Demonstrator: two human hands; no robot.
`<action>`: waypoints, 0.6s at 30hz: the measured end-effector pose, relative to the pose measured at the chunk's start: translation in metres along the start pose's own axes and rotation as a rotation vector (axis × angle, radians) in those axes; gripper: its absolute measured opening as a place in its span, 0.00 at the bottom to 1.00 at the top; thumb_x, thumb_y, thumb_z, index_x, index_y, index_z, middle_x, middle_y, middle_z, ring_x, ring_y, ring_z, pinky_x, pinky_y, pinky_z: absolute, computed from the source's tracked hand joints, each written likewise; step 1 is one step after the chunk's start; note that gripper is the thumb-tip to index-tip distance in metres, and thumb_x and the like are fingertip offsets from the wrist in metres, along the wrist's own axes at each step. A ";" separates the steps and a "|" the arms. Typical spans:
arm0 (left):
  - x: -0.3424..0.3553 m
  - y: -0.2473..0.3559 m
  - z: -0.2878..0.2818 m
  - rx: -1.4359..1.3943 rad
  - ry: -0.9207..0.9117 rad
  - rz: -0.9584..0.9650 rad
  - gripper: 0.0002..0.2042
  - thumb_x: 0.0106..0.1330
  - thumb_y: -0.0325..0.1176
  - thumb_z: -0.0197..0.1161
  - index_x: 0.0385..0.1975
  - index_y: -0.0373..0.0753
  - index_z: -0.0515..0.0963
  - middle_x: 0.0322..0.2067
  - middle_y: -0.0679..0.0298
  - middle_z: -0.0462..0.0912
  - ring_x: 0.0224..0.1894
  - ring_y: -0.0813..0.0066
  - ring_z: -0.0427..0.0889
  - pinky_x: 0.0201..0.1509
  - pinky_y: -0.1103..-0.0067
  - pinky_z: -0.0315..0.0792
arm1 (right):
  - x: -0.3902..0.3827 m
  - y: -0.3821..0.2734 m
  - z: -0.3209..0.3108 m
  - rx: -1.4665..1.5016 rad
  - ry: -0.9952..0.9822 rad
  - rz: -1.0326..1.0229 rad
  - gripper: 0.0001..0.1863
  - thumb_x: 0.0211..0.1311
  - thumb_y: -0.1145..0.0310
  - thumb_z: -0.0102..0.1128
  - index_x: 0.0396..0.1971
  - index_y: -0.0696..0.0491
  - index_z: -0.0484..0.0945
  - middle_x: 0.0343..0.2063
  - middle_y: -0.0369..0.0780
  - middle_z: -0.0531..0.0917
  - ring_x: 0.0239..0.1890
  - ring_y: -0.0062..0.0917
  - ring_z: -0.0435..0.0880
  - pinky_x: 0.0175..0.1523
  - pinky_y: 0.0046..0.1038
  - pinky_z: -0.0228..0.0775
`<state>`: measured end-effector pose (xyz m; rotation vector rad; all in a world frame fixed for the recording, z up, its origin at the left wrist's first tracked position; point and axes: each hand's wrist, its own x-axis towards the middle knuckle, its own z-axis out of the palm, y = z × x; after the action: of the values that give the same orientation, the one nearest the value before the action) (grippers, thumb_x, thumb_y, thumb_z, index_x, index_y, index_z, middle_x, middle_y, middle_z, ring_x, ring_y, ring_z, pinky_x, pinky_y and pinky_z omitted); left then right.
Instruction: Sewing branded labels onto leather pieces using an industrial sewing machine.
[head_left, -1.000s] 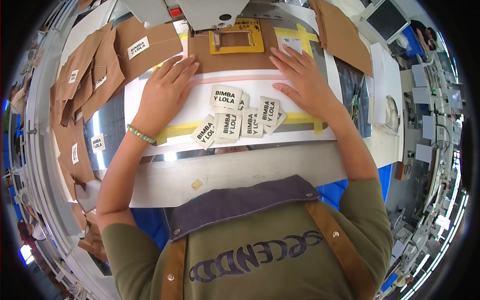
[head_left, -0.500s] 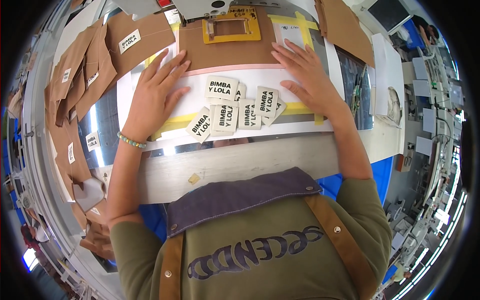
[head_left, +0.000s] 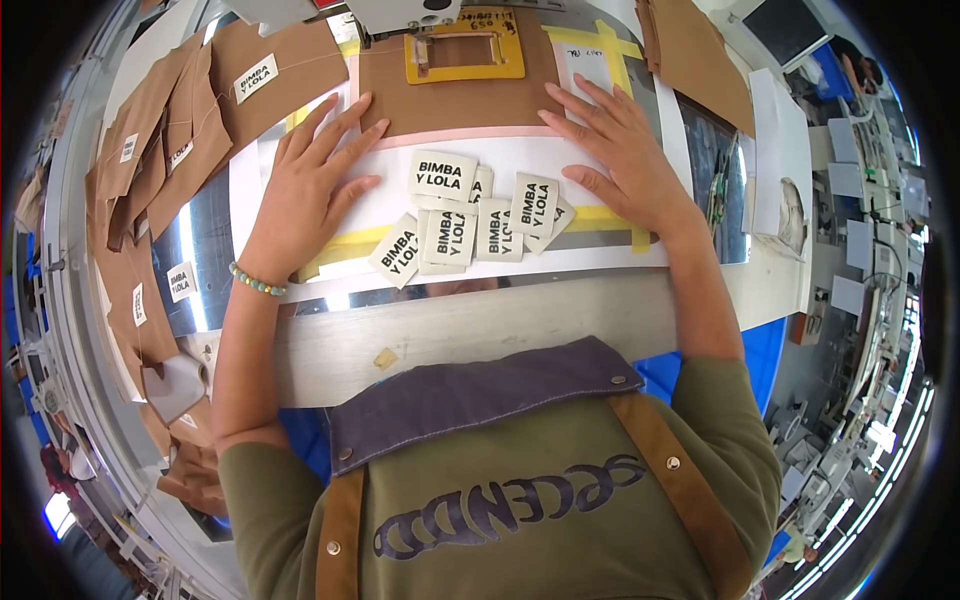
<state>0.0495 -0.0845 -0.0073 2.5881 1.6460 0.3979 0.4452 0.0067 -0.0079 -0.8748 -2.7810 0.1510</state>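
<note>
My left hand (head_left: 310, 190) lies flat at the left edge of a brown sheet (head_left: 450, 115), with its fingers spread and its fingertips on that edge. On the opposite side my right hand (head_left: 620, 160) rests the same way, fingers apart, beside the sheet's right edge. Neither hand grips anything. A yellow rectangular frame (head_left: 465, 77) with a window cut in it lies on the brown sheet, under the sewing machine head (head_left: 400, 14). Between my hands and nearer to me, several small cream labels with black print (head_left: 450, 235) lie in a loose, overlapping pile on a white board (head_left: 400, 165).
Brown pieces with labels on them (head_left: 165, 130) are heaped at the left, loose threads trailing across. More brown sheets (head_left: 695, 55) are stacked at the far right, near a white box (head_left: 778, 150). Yellow tape (head_left: 585, 225) crosses the white board. The table edge (head_left: 480, 320) runs before me.
Both hands stay at the sides of the brown sheet, their fingers shifting only slightly. The labels and frame look the same; the whole view has drifted a little.
</note>
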 end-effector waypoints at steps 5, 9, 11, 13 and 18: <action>-0.005 -0.010 -0.001 -0.084 0.065 -0.007 0.27 0.75 0.44 0.68 0.71 0.45 0.78 0.78 0.62 0.70 0.82 0.54 0.60 0.83 0.56 0.59 | 0.000 0.000 -0.001 0.037 -0.015 0.011 0.31 0.80 0.46 0.55 0.76 0.44 0.74 0.81 0.37 0.66 0.83 0.41 0.59 0.87 0.57 0.41; -0.003 -0.008 -0.001 -0.156 0.129 -0.054 0.27 0.74 0.45 0.68 0.71 0.46 0.79 0.78 0.60 0.70 0.83 0.52 0.60 0.82 0.55 0.60 | 0.000 -0.002 -0.005 0.038 -0.010 0.011 0.31 0.80 0.46 0.55 0.76 0.43 0.74 0.81 0.37 0.66 0.83 0.41 0.59 0.87 0.57 0.40; -0.001 -0.002 0.000 -0.122 0.111 -0.041 0.28 0.73 0.44 0.68 0.72 0.47 0.79 0.81 0.59 0.66 0.84 0.50 0.56 0.85 0.55 0.55 | 0.001 -0.002 -0.005 0.030 -0.026 0.019 0.31 0.79 0.46 0.55 0.76 0.43 0.74 0.81 0.38 0.66 0.83 0.41 0.59 0.87 0.57 0.40; -0.003 -0.006 0.000 -0.041 0.040 -0.006 0.29 0.71 0.46 0.70 0.72 0.48 0.79 0.81 0.60 0.66 0.85 0.50 0.56 0.84 0.55 0.55 | 0.000 -0.001 -0.004 0.032 -0.027 0.017 0.32 0.79 0.46 0.55 0.76 0.43 0.74 0.81 0.38 0.66 0.83 0.41 0.59 0.87 0.57 0.40; -0.005 -0.009 -0.001 -0.065 0.021 0.014 0.28 0.71 0.45 0.71 0.70 0.48 0.80 0.80 0.61 0.67 0.84 0.51 0.57 0.84 0.55 0.56 | 0.002 0.000 -0.004 0.024 -0.061 0.031 0.34 0.79 0.42 0.48 0.77 0.44 0.74 0.82 0.40 0.66 0.84 0.43 0.57 0.88 0.54 0.38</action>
<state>0.0389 -0.0853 -0.0088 2.5584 1.5944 0.4727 0.4447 0.0079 -0.0040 -0.9226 -2.8165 0.2195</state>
